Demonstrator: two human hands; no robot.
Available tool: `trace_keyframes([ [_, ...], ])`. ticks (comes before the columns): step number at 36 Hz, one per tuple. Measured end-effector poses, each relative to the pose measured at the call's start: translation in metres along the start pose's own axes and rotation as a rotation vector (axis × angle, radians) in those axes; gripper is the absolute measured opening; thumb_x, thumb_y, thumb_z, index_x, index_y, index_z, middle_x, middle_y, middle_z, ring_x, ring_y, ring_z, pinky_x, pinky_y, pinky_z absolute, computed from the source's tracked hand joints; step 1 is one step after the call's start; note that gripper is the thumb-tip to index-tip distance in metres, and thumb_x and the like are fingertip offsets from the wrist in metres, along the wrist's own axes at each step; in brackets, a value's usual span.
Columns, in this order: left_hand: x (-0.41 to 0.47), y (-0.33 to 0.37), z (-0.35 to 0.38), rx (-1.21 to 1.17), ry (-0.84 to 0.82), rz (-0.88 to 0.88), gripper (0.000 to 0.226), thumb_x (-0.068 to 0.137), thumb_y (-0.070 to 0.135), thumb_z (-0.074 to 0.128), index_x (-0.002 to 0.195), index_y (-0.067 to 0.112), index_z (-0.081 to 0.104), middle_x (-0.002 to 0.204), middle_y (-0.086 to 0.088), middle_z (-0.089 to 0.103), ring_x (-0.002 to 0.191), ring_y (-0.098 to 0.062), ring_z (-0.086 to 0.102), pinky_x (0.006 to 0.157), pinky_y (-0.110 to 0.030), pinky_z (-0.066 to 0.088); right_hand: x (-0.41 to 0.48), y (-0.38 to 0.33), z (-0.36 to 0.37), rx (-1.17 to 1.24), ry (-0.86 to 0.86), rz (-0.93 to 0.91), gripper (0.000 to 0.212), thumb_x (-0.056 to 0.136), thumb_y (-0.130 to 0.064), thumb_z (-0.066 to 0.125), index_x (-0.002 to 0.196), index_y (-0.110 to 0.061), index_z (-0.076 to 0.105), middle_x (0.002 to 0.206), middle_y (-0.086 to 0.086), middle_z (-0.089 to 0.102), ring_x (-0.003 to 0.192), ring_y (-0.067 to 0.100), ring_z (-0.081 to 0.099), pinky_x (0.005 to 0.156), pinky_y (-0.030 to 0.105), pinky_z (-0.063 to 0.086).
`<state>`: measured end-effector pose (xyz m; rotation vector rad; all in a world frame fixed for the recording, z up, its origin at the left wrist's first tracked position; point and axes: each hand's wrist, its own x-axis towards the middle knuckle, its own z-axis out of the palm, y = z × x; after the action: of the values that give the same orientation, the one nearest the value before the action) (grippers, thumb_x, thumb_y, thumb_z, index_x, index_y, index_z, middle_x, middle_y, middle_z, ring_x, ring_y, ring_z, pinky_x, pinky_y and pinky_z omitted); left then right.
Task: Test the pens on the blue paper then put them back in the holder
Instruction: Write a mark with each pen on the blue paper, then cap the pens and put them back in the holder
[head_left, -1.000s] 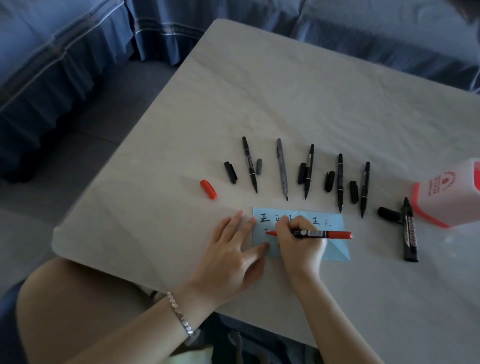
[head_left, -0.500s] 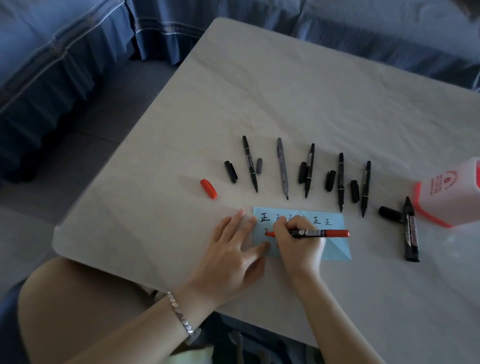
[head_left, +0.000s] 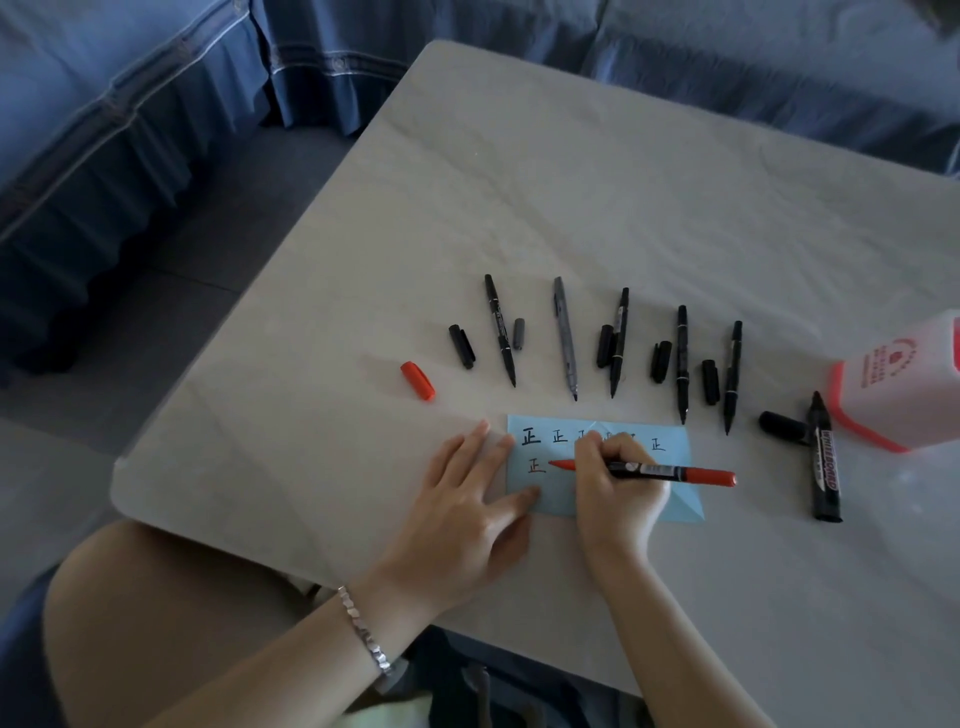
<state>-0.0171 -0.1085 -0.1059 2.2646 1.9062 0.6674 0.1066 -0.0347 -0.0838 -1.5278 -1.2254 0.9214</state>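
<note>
A pale grey worktop (head_left: 571, 208) fills the view, with blue upholstery behind it. Your right hand (head_left: 613, 488) is curled round the slim black pen with red ends (head_left: 675, 474), its red tip at the small rectangle of blue paper (head_left: 675, 452), just beside an orange character in the second row. Your left hand (head_left: 467, 509) lies flat with fingers spread, fingertips pressing the paper's left edge.

The pen's long axis runs almost straight across you, tip to your left, tail to your right. That matters for what comes next, which I judge to be capping. The small red cap (head_left: 417, 381) lies alone on the worktop beyond your left hand, on the tip's side and well apart from the right hand. So the left hand is the nearer one to fetch it.

The white plastic holder with an orange-red rim (head_left: 893, 379) sits at the far right, on the tail's side, nearer your right hand. The uncapped black pens (head_left: 618, 343) lie in a row between.
</note>
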Motion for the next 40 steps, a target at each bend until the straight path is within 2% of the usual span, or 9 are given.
trace_keyframes([
  [3, 0.0, 0.0, 0.0, -0.009, -0.001, 0.005, 0.028, 0.083, 0.035, 0.051, 0.098, 0.025, 0.072, 0.123, -0.02, 0.059, 0.119, -0.042, 0.051, 0.1, -0.046, 0.032, 0.0, -0.007, -0.002, 0.084, 0.024, 0.084, 0.035, 0.085, -0.008, 0.058, 0.055, 0.004, 0.045, 0.05, 0.012, 0.044, 0.046, 0.009, 0.042, 0.045, 0.01, 0.037],
  [7, 0.002, -0.002, -0.007, -0.093, 0.084, -0.07, 0.031, 0.084, 0.031, 0.048, 0.109, 0.022, 0.064, 0.123, -0.015, 0.061, 0.12, -0.032, 0.051, 0.101, -0.038, 0.031, 0.005, -0.013, -0.007, 0.155, -0.014, 0.166, 0.032, 0.087, -0.019, 0.058, 0.058, -0.01, 0.049, 0.037, -0.008, 0.047, 0.037, 0.0, 0.043, 0.043, 0.009, 0.037],
  [12, 0.025, -0.02, -0.03, -0.123, 0.345, -0.499, 0.035, 0.085, 0.022, 0.054, 0.117, 0.009, 0.052, 0.106, -0.012, 0.061, 0.098, -0.03, 0.054, 0.09, -0.03, 0.034, 0.019, -0.02, -0.023, 0.169, -0.02, 0.234, 0.027, 0.087, -0.024, 0.059, 0.063, -0.016, 0.049, 0.033, -0.009, 0.045, 0.032, 0.0, 0.037, 0.039, 0.008, 0.032],
  [15, 0.045, -0.036, -0.044, -0.187, 0.259, -0.842, 0.048, 0.084, 0.031, 0.062, 0.117, -0.001, 0.05, 0.107, -0.018, 0.056, 0.104, -0.035, 0.048, 0.094, -0.039, 0.036, 0.024, -0.023, -0.032, 0.148, -0.011, 0.245, 0.031, 0.087, -0.025, 0.059, 0.06, -0.015, 0.048, 0.032, -0.009, 0.044, 0.032, 0.0, 0.036, 0.045, 0.013, 0.034],
  [18, 0.059, -0.048, -0.047, -0.181, 0.096, -0.938, 0.049, 0.078, 0.043, 0.066, 0.106, 0.004, 0.054, 0.104, -0.015, 0.055, 0.102, -0.033, 0.05, 0.089, -0.039, 0.041, 0.027, -0.025, -0.038, 0.163, -0.013, 0.264, 0.031, 0.086, -0.024, 0.06, 0.059, -0.015, 0.047, 0.033, -0.01, 0.044, 0.033, 0.0, 0.036, 0.047, 0.019, 0.033],
  [26, 0.066, -0.047, -0.048, -0.211, 0.027, -0.759, 0.006, 0.082, 0.017, 0.06, 0.086, 0.019, 0.056, 0.079, 0.002, 0.06, 0.075, -0.021, 0.057, 0.063, -0.028, 0.038, 0.029, -0.03, -0.05, 0.217, -0.081, 0.273, 0.03, 0.088, -0.02, 0.059, 0.061, -0.012, 0.048, 0.033, -0.008, 0.043, 0.031, 0.0, 0.033, 0.036, 0.009, 0.03],
  [30, 0.062, -0.036, -0.051, -0.221, 0.04, -0.709, 0.011, 0.084, 0.02, 0.062, 0.094, 0.022, 0.058, 0.081, 0.004, 0.061, 0.074, -0.017, 0.057, 0.066, -0.029, 0.043, 0.031, -0.031, -0.058, 0.212, -0.106, 0.267, 0.031, 0.088, -0.019, 0.058, 0.06, -0.012, 0.047, 0.033, -0.008, 0.043, 0.031, 0.0, 0.033, 0.036, 0.01, 0.029],
  [36, 0.063, 0.006, -0.068, -0.55, 0.108, -0.643, 0.009, 0.083, 0.018, 0.067, 0.084, 0.026, 0.062, 0.083, 0.011, 0.065, 0.075, -0.001, 0.061, 0.063, -0.006, 0.041, 0.035, -0.038, -0.069, 0.219, -0.083, 0.206, 0.029, 0.087, -0.019, 0.06, 0.062, -0.009, 0.05, 0.033, -0.007, 0.045, 0.032, 0.001, 0.034, 0.038, 0.01, 0.029],
  [40, 0.065, 0.037, -0.077, -0.736, 0.093, -0.563, 0.021, 0.081, 0.009, 0.067, 0.083, 0.029, 0.065, 0.083, 0.007, 0.069, 0.068, 0.0, 0.06, 0.062, -0.006, 0.043, 0.031, -0.064, -0.073, 0.344, -0.139, 0.177, 0.028, 0.09, -0.019, 0.055, 0.064, -0.008, 0.056, 0.042, -0.002, 0.056, 0.038, 0.006, 0.046, 0.04, 0.014, 0.036],
])
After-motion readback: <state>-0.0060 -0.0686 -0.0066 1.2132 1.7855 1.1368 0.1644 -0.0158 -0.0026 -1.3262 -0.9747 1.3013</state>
